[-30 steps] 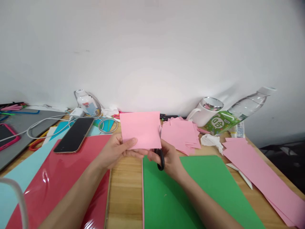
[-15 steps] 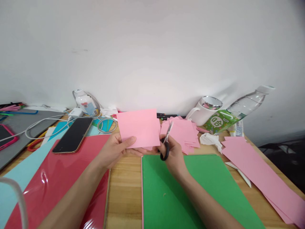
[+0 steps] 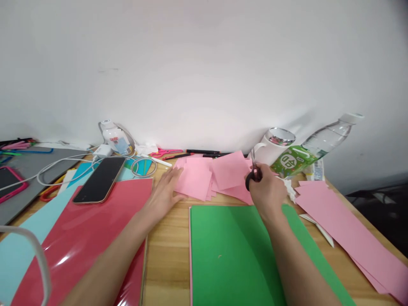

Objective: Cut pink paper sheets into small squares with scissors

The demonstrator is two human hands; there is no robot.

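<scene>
My left hand (image 3: 165, 193) lies with fingers stretched out at the left edge of a stack of square pink papers (image 3: 194, 178). Its fingertips touch the stack. In my right hand (image 3: 268, 191) is a pair of scissors (image 3: 252, 175) with black handles, blades pointing up toward the wall. A tilted pink square (image 3: 231, 170) lies just left of the scissors, over other pink pieces; whether my right fingers touch it I cannot tell. Below both hands is a green sheet (image 3: 232, 250) on the wooden table.
Pink strips (image 3: 347, 238) lie at the right. A white mug (image 3: 267, 151), green packet (image 3: 291, 160) and clear bottle (image 3: 330, 136) stand by the wall. Black pens (image 3: 204, 151) and pink scissors (image 3: 165, 152) lie behind the stack. A phone (image 3: 100, 180) rests on red sheets (image 3: 95, 238) at left.
The pink square that my left hand held up is no longer in it; pink squares now lie in a stack there. My left hand has opened. My right hand moved right with the scissors.
</scene>
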